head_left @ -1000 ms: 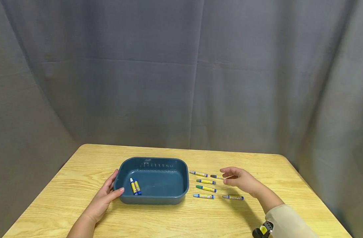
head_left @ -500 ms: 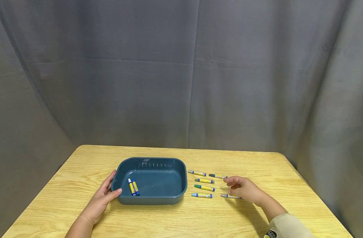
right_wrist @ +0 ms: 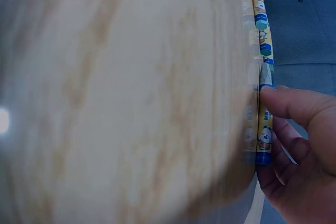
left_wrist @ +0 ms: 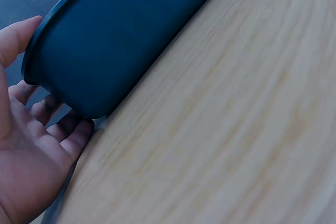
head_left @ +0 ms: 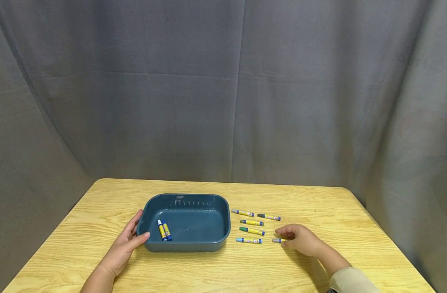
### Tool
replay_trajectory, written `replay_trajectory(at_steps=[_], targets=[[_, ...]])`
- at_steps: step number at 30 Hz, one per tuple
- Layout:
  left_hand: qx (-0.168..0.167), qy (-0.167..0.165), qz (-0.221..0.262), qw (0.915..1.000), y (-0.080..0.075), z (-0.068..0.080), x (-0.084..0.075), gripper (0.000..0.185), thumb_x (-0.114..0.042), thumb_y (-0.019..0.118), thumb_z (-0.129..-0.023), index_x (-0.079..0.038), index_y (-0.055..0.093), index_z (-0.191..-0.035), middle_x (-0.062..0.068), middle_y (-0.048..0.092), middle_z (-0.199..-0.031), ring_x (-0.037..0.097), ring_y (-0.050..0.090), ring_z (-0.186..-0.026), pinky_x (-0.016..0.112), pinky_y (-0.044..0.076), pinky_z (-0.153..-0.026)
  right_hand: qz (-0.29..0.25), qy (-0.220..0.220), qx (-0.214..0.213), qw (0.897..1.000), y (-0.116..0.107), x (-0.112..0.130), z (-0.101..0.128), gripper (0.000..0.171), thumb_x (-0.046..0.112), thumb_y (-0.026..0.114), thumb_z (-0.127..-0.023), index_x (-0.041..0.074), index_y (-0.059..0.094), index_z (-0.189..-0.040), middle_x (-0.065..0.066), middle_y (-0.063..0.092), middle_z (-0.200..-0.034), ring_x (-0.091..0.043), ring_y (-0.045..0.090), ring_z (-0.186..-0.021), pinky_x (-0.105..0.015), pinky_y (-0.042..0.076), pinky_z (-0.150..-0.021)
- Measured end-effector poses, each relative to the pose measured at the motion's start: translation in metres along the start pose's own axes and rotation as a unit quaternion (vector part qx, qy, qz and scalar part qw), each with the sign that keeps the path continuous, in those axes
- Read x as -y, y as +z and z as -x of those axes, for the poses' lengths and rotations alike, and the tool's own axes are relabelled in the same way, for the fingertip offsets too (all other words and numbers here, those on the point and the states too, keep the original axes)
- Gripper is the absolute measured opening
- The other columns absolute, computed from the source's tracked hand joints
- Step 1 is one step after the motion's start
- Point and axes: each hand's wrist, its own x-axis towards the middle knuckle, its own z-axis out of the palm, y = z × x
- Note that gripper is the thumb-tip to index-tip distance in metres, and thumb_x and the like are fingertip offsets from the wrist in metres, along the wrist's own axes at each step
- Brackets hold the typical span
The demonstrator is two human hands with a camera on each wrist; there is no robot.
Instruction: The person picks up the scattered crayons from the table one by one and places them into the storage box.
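A dark blue plastic tub [head_left: 186, 245] stands on a wooden table [head_left: 245, 268]. Two blue-and-yellow crayons [head_left: 163, 230] lie inside it at the left. My left hand [head_left: 126, 242] holds the tub's near left corner; in the left wrist view its thumb [left_wrist: 16, 35] lies on the rim and the fingers [left_wrist: 63, 129] press the tub wall [left_wrist: 131, 30]. My right hand [head_left: 300, 240] rests low on the table over a crayon [head_left: 276, 240] whose tip alone shows. In the right wrist view the thumb [right_wrist: 294, 103] and fingers pinch that crayon [right_wrist: 262, 129].
Right of the tub lie loose crayons: two in the far row [head_left: 243, 213] [head_left: 269, 217], then a yellow one [head_left: 251, 222], a green one [head_left: 252, 231] and a light blue one [head_left: 249, 240]. A grey curtain hangs behind the table.
My right hand has come nearer and lower, from the far-row crayon to the near right crayon, and now covers most of it. The left hand and tub have stayed put.
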Motion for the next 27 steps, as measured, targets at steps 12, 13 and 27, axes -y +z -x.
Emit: replay_trajectory(at_steps=[12,13,27], targets=[[0.001,0.000,-0.002,1.0000,0.000,-0.001,0.002,0.081,-0.015,0.056,-0.097,-0.012,0.005,-0.159,0.017,0.003,-0.165,0.041,0.005,-0.150,-0.002,0.031,-0.086,0.007,0.003,0.023,1.000,0.001,0.000,-0.002,0.030,0.002,0.066,-0.089,-0.004,0.066,-0.118,-0.015,0.067,-0.114,-0.025,0.061,-0.101,-0.033,0.054,-0.083],[0.001,0.000,-0.002,1.0000,-0.001,-0.001,0.002,0.080,-0.015,0.056,-0.097,-0.012,0.004,-0.159,0.017,0.003,-0.165,0.041,0.005,-0.150,-0.002,0.031,-0.086,0.007,0.005,0.025,1.000,0.001,0.000,-0.002,0.029,0.003,0.066,-0.089,-0.003,0.067,-0.118,-0.013,0.067,-0.112,-0.023,0.060,-0.099,-0.032,0.053,-0.081],[-0.006,0.002,-0.007,1.0000,0.000,-0.001,0.003,0.080,-0.016,0.056,-0.097,-0.011,0.006,-0.159,0.015,0.004,-0.166,0.041,0.006,-0.150,-0.001,0.030,-0.087,-0.069,0.016,-0.034,0.997,-0.010,0.017,-0.016,0.041,0.009,0.057,-0.097,0.000,0.052,-0.137,-0.015,0.055,-0.108,-0.018,0.050,-0.084,-0.027,0.044,-0.064]])
